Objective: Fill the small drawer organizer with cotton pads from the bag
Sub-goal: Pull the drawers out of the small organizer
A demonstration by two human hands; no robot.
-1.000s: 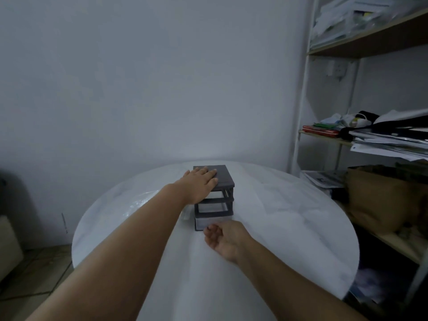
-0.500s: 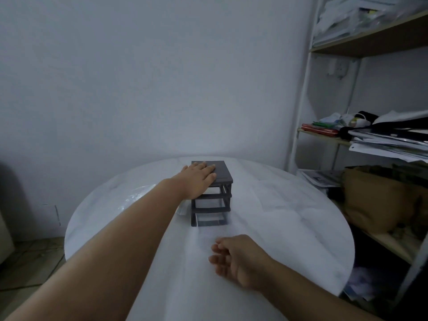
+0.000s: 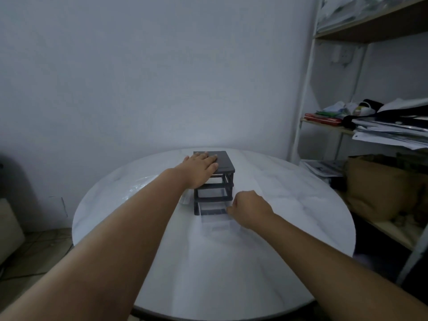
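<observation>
A small dark grey drawer organizer [image 3: 225,162] stands near the middle of the round white table [image 3: 301,216]. My left hand [image 3: 201,167] lies flat on its top, fingers straight, pressing down. A clear drawer [image 3: 214,222] sticks out of the bottom slot toward me, blurred. My right hand [image 3: 249,209] has curled fingers on that drawer's right side. A glossy clear plastic bag [image 3: 139,185] lies left of the organizer, partly hidden by my left arm; its contents cannot be made out.
A wall stands just behind the table. On the right, a shelf unit [image 3: 308,93] holds stacked papers [image 3: 389,133] and a brown bag [image 3: 375,184]. Bare white tabletop lies between me and the organizer.
My right hand drew back toward me, then moved forward to the organizer's bottom slot and curled its fingers. The clear drawer now juts out in front. My left hand stayed on top.
</observation>
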